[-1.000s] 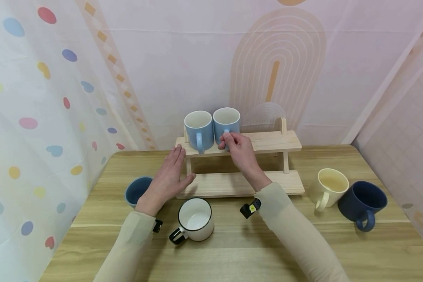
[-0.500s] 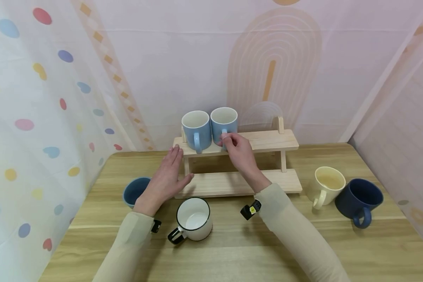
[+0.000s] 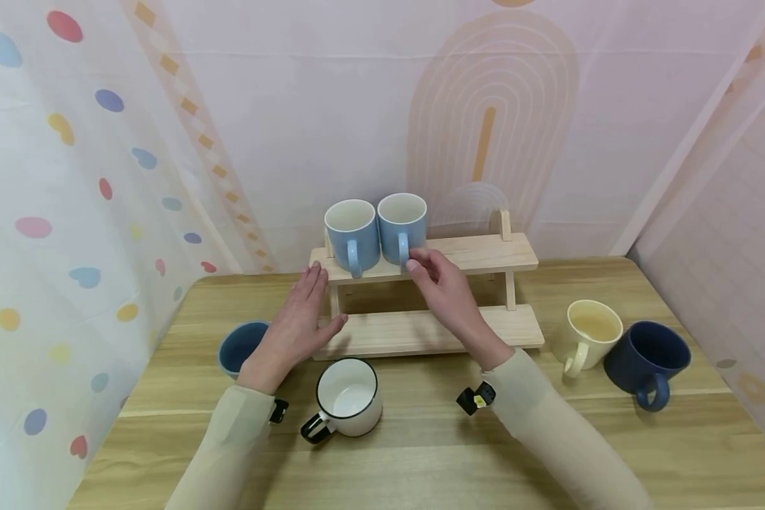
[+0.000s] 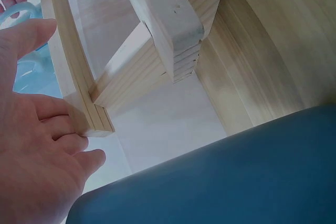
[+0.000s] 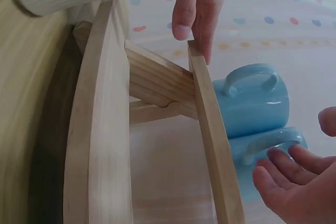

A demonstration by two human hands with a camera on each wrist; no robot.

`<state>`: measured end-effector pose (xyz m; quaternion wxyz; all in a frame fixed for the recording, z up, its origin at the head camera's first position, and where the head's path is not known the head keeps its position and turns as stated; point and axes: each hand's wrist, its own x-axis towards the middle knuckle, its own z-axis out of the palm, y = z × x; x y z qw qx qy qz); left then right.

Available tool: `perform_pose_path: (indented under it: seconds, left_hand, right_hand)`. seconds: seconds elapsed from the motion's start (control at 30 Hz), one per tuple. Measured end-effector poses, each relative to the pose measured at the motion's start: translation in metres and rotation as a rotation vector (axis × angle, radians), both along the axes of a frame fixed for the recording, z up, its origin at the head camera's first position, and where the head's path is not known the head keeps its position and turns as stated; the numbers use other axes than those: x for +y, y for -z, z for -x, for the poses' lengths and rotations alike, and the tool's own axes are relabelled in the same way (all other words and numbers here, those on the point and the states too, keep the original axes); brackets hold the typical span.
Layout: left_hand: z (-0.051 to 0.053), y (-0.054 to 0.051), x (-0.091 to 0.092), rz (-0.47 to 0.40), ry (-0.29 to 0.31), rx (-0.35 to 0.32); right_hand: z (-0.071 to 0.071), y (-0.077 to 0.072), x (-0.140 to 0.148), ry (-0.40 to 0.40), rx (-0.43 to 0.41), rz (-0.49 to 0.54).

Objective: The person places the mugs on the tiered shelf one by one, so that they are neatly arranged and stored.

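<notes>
Two light blue mugs stand side by side on the upper tier of a wooden two-tier shelf (image 3: 478,252): a left mug (image 3: 365,244) and a right mug (image 3: 392,237), handles toward me. My right hand (image 3: 449,292) is at the right mug's handle, fingers loosely bent. In the right wrist view, the thumb stands apart from the fingers and nothing is gripped; the fingertips are close to the handle (image 5: 273,141), contact unclear. With fairly straight fingers, my left hand (image 3: 293,326) rests against the upper tier's left end, as the left wrist view also shows.
A white mug with a black rim (image 3: 365,416) stands in front of the shelf. Left of it, a blue mug (image 3: 239,348) is partly hidden by my left arm. At the right stand a cream mug (image 3: 589,343) and a navy mug (image 3: 640,365). Patterned curtains hang behind.
Earlier my right hand pinched the right light blue mug's handle; now the thumb and fingers have let go and moved slightly right. The left hand keeps its place. The head view has shifted a little.
</notes>
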<state>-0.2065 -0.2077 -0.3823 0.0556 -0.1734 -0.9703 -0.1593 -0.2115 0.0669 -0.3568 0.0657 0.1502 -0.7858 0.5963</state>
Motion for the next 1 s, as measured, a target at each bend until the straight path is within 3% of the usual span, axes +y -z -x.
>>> perform_pose_path:
  seconds: [0.17,0.63,1.0]
  left_hand:
    - [-0.002,0.001,0.000,0.003,0.006,0.007]
    - [-0.004,0.000,0.001,0.001,0.019,0.008]
    - [-0.007,0.001,-0.002,0.015,0.013,0.024]
  right_hand:
    - [-0.017,0.001,0.013,0.000,0.073,-0.021]
    - [-0.064,0.005,0.073,0.122,0.242,-0.196]
    - [-0.095,0.013,0.119,0.202,0.226,-0.318]
